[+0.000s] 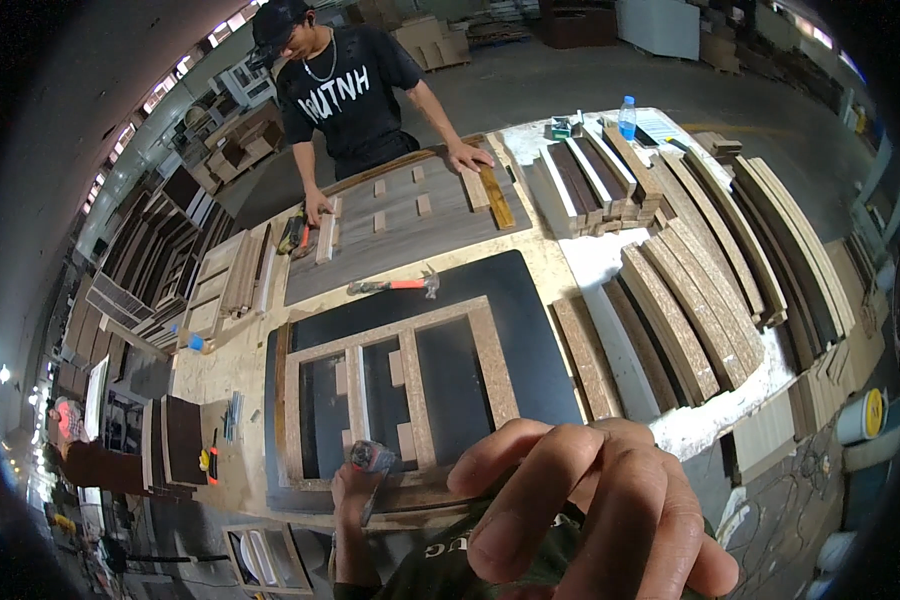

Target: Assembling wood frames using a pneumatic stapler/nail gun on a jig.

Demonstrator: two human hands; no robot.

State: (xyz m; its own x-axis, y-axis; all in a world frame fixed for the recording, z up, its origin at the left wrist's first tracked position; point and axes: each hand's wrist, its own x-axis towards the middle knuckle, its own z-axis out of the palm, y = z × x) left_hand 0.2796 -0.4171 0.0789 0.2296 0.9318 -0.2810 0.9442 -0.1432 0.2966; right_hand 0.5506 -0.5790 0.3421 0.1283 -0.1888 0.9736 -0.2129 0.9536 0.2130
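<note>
My left hand [350, 492], at the near edge of the table, is wrapped round what looks like a nail gun [372, 458] with a round metallic end. The tool sits over the near rail of a particleboard frame [495, 365] lying on a black panel [542, 350]. Inside the frame are upright strips and small wooden blocks [405, 440]. Close to the camera, my right hand [600, 500] hangs over the frame's near right corner. Its fingers are loosely bent and apart, with nothing seen in them; the palm is hidden.
A hammer [395, 286] with an orange-red handle lies beyond the frame. Across the table a person [345, 100] touches wood strips on a grey-brown panel [400, 230]. Stacked board strips [670, 310] fill the right side. A utility knife [212, 460] lies at left.
</note>
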